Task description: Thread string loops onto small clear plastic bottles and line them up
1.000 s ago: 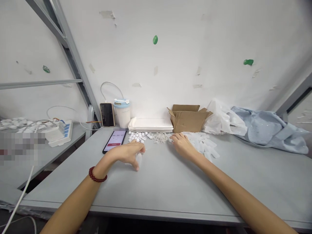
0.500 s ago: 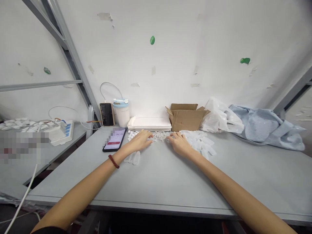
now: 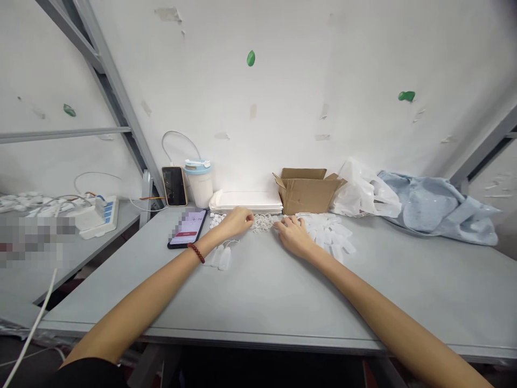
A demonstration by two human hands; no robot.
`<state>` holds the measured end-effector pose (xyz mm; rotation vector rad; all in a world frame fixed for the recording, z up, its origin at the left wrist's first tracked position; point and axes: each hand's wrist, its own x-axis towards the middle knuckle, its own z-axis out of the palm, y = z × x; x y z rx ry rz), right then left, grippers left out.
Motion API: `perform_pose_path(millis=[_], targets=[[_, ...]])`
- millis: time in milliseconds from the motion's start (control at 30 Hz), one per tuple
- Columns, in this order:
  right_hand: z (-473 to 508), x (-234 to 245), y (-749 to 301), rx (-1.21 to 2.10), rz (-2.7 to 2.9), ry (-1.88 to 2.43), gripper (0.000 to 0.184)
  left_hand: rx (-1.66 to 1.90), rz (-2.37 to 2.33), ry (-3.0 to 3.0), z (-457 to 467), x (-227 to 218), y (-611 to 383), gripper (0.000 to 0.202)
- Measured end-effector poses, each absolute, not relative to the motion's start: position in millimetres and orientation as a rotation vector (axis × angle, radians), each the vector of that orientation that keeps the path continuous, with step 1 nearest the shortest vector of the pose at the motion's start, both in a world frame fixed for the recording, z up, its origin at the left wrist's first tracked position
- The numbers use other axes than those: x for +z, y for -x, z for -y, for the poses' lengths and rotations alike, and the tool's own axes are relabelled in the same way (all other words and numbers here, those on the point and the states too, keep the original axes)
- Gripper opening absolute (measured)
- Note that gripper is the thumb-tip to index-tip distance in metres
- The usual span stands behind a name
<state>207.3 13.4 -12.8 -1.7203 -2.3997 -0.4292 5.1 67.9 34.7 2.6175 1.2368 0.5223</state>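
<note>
My left hand (image 3: 237,221), a beaded bracelet on its wrist, is pinched closed at the left edge of a pile of thin white string loops (image 3: 264,222). What its fingertips hold is too small to make out. At the pile's right side, my right hand (image 3: 294,235) rests with bent fingers apart, no object visible in it. Translucent white tag-like strips (image 3: 334,237) lie spread just right of that hand. A few similar strips with string loops (image 3: 223,257) lie below my left wrist. Small white pieces (image 3: 216,220) are partly hidden behind my left hand.
A phone (image 3: 188,229) showing a timer lies left; another phone (image 3: 175,186) stands beside a lidded cup (image 3: 199,183). Along the wall are a white stack (image 3: 246,201), an open cardboard box (image 3: 309,195), a plastic bag (image 3: 363,191) and blue cloth (image 3: 436,207). A power strip (image 3: 100,221) is far left.
My left hand's fingers have gone from spread to pinched beside the loops. My right hand has stayed near the pile, its fingers slightly shifted. The view has shifted a little.
</note>
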Motion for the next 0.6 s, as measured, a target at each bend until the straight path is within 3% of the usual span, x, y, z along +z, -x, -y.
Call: perform_pose_path(millis=[300, 600], targets=[[-11.1, -2.7, -210.0, -0.474, 2.272, 1.686, 0.031, 0.870, -1.324, -2.329, -52.8, 46.5, 10.9, 0.021], [-6.3, 5.6, -216.7, -0.372, 2.183, 1.575, 0.033, 0.959, -1.372, -2.357, -33.5, 45.6, 19.7, 0.019]])
